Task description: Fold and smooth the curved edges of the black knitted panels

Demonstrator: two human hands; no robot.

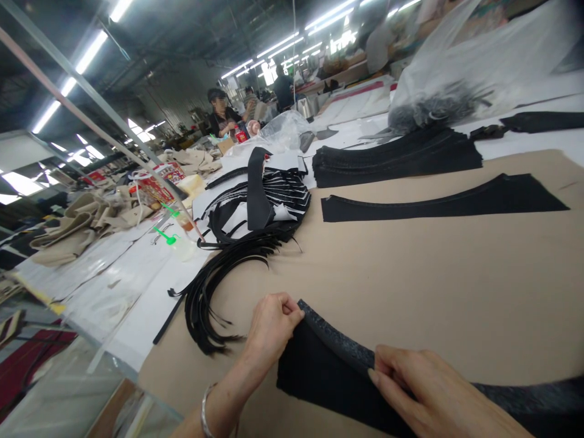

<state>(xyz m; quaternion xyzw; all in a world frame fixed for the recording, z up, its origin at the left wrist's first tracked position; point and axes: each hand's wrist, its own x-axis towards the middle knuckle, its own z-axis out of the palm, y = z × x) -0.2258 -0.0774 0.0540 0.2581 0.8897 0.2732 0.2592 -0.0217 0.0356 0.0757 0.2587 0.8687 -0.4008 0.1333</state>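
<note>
My left hand (272, 325) is closed, pinching the left end of a black fabric piece (319, 377) that lies on the brown paper sheet (410, 274). A grey textured strip (337, 342) runs along that piece's upper edge. My right hand (431, 392) presses down on the strip further right, fingers bent over its edge. A silver bracelet (206, 409) circles my left wrist.
A fan of thin black strips (214, 292) lies left of my hands. Black curved cut pieces (447, 204) and a stack (396, 159) sit further back. Glue bottles with green caps (176, 234), beige fabric (86, 219), a plastic bag (469, 67) and co-workers (221, 112) are beyond.
</note>
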